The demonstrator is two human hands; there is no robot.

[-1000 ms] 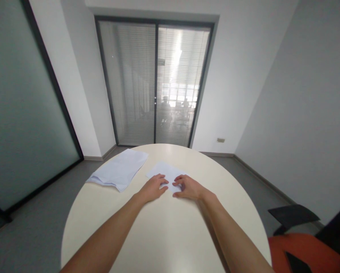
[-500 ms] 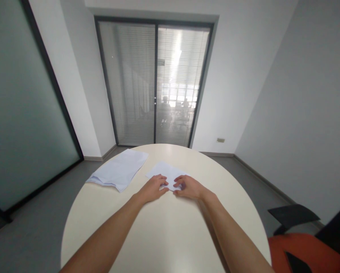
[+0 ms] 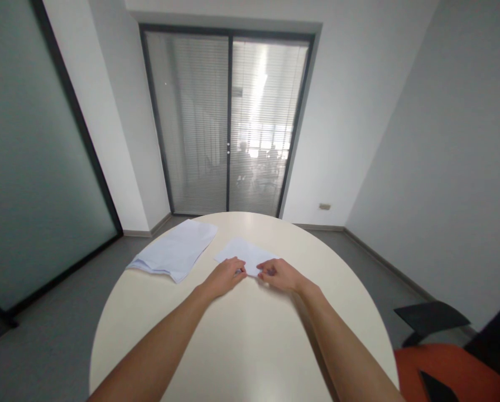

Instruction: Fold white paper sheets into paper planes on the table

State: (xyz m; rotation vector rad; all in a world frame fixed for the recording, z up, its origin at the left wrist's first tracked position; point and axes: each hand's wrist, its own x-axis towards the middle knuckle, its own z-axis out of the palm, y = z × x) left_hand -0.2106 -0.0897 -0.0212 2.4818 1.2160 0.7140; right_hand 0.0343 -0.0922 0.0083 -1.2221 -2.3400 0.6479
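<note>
I have the small white paper between my two hands, its near edge at my fingertips and the rest of it spreading away from me across the table. My left hand is closed on the near edge toward its left end, the thumb on my side of the paper and the fingers curled in over it. My right hand pinches the same edge farther right, thumb and forefinger brought together there; the other fingers are bent, and I cannot make out each one. Between the two pinches a short stretch of edge shows bare, with a thin shadow near my right thumb. The paper sits at an angle, one corner pointing to the far side and another sticking out to the left past my left knuckles. My right hand covers part of its right side. Well apart from my grip, to the left, a larger stack of white sheets lies near the table's rim, its near edges uneven.
</note>
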